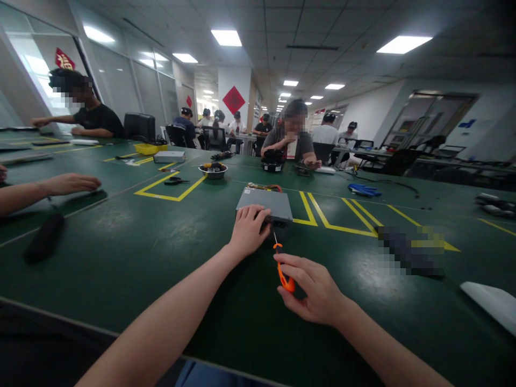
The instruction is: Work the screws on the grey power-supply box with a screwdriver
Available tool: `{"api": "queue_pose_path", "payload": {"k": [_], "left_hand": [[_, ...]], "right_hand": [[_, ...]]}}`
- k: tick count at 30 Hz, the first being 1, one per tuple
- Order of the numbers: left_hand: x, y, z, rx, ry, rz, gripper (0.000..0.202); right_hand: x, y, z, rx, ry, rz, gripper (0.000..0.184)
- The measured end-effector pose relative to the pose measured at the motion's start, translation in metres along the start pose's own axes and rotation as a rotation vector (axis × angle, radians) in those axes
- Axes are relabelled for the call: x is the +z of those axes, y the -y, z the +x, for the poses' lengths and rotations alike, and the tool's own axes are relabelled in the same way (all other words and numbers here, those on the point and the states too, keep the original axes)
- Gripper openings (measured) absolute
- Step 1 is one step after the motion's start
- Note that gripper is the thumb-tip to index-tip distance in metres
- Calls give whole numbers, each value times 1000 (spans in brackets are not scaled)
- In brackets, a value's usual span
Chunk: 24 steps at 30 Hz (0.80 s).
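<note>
A grey metal computer power supply (pixel 269 203) sits on the green table in front of me, its coloured cables bunched at the far edge. My left hand (pixel 249 228) grips its near left side, fingers over the top edge and thumb at the near face. In my right hand (pixel 310 285) is a screwdriver (pixel 285 280) with an orange and black handle, pinched between thumb and fingers. Its thin shaft points up at the near face of the power supply, close to my left thumb. Whether the tip touches a screw is too small to tell.
Behind the power supply stands a metal bowl (pixel 213 171) with tools. Blue gloves (pixel 364 190) lie to the right beyond yellow tape lines. A white object (pixel 489 303) is at the right edge. On the left, another person's hand (pixel 72 184) rests near a black object (pixel 45 236).
</note>
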<state>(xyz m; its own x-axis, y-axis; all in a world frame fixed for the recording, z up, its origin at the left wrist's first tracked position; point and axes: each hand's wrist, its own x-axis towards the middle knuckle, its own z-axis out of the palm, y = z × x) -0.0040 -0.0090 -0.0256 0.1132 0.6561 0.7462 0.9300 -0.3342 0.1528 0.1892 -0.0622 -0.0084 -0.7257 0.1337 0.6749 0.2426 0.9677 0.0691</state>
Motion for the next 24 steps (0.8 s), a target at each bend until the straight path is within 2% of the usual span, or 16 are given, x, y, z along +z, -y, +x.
{"api": "queue_pose_path", "payload": {"k": [10,24], "left_hand": [[2,-5,2,-79,-17,-33,27],[1,-6,2,-87,-12,-45,28]], "right_hand": [[-2,1,1,-13,-15,10,26],[-1,2,2,-3,24,12,26]]}}
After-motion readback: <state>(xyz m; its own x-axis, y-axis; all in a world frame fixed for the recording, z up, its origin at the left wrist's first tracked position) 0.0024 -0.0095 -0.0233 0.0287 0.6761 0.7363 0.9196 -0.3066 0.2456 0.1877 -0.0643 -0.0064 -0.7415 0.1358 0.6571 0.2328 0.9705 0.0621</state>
